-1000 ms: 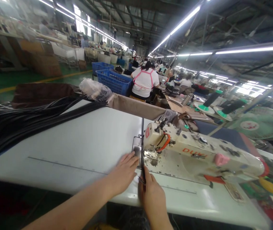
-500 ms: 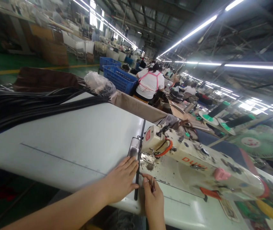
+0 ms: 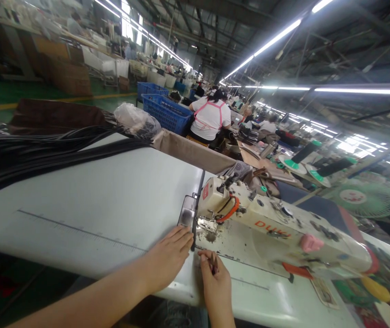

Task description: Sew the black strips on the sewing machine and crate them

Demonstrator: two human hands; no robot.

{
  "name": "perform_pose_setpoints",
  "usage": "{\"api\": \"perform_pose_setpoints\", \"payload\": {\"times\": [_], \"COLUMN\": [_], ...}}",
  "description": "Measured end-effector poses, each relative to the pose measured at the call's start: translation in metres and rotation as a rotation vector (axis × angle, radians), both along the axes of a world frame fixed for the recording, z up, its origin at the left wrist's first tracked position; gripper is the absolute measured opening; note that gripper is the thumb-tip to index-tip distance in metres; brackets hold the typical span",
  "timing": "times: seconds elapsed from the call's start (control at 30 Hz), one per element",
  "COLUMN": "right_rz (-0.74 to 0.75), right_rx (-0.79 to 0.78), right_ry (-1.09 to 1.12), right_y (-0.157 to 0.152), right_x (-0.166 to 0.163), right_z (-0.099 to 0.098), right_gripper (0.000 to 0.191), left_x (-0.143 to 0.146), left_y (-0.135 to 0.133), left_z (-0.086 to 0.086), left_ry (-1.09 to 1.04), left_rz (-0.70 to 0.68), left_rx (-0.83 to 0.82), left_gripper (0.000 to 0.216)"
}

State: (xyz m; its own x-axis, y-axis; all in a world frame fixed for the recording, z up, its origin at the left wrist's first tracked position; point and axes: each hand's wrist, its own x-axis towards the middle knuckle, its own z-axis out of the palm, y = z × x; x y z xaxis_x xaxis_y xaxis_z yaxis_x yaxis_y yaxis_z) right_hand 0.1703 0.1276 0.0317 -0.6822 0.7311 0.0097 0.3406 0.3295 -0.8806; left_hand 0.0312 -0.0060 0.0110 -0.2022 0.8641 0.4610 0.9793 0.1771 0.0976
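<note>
My left hand (image 3: 167, 257) lies flat with its fingers stretched out, fingertips at the edge of a narrow black strip (image 3: 194, 228). The strip runs away from me past the needle area of a cream sewing machine (image 3: 249, 221), and its near end stops beside my fingers. Just right of the strip, my right hand (image 3: 218, 284) is closed round small thread snips (image 3: 214, 263), whose pointed blades stick up from the curled fingers. A shiny metal plate (image 3: 187, 210) sits on the table left of the needle.
Many long black strips (image 3: 61, 152) lie across the left of the white table (image 3: 112, 191). A beige fabric-lined trough (image 3: 195, 152) borders the far edge. Beyond it are a blue crate (image 3: 167, 114) and a seated person (image 3: 211, 118). Thread cones (image 3: 306, 150) and a fan (image 3: 369, 196) stand right.
The black strip has moved away from me, its near end now close to the needle area. My left hand's fingers are drawn together more. The right hand has barely moved.
</note>
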Motion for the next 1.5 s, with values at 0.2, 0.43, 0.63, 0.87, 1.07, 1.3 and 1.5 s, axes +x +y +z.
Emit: {"api": "perform_pose_setpoints", "payload": {"times": [0.2,0.43,0.63,0.87,1.07,1.3,1.5], "right_rz": [-0.001,0.016,0.015,0.020,0.020,0.032,0.042], "right_rx": [-0.025,-0.022,-0.013,-0.017,-0.035,0.012,0.041], "right_ry": [0.033,0.027,0.017,0.027,0.025,0.042,0.055], "right_y": [-0.005,-0.006,-0.008,-0.011,-0.011,-0.010,-0.011], "right_x": [-0.001,-0.002,-0.003,-0.001,-0.002,-0.002,0.001], "right_z": [0.008,0.013,0.015,0.015,0.014,0.012,0.006], "right_gripper": [0.039,0.035,0.033,0.031,0.031,0.027,0.028], "left_x": [-0.003,-0.013,-0.024,-0.031,-0.032,-0.030,-0.047], "left_y": [0.003,0.012,0.018,0.022,0.023,0.024,0.030], "left_z": [-0.003,-0.003,0.000,0.000,0.007,0.010,0.009], "left_ry": [-0.031,-0.046,-0.159,-0.233,-0.295,-0.301,-0.385], "left_rz": [0.028,0.053,0.066,0.089,0.093,0.131,0.085], "left_rx": [0.005,-0.084,-0.158,-0.144,-0.172,-0.170,-0.129], "left_gripper": [0.043,0.049,0.051,0.047,0.049,0.049,0.039]}}
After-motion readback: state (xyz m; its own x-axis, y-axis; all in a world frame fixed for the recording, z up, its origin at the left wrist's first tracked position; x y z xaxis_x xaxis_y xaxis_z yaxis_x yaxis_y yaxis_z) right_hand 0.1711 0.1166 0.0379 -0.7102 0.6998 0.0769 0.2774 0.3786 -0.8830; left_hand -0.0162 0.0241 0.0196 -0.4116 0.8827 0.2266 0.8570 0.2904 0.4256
